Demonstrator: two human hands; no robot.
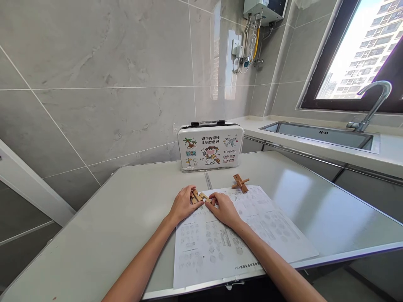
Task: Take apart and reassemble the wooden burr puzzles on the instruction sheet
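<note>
My left hand (184, 203) is closed around some notched wooden puzzle pieces (195, 196) at the top edge of a printed sheet. Close by on the right, my right hand (223, 206) pinches another notched wooden puzzle piece (205, 197), its fingertips almost meeting those of the left. Whether the pieces in the two hands touch each other is hard to make out. Beneath both hands lies the large instruction sheet (217, 256), covered in small printed diagrams. Beyond the right hand, a cross-shaped cluster of brown wooden puzzle pieces (241, 183) rests at the sheet's upper edge.
A white cartoon-printed case (210, 147) stands upright at the back of the folding table (132, 201). To the right are a counter with a sink (321, 134), a faucet (374, 105) and a window. A tiled wall rises behind.
</note>
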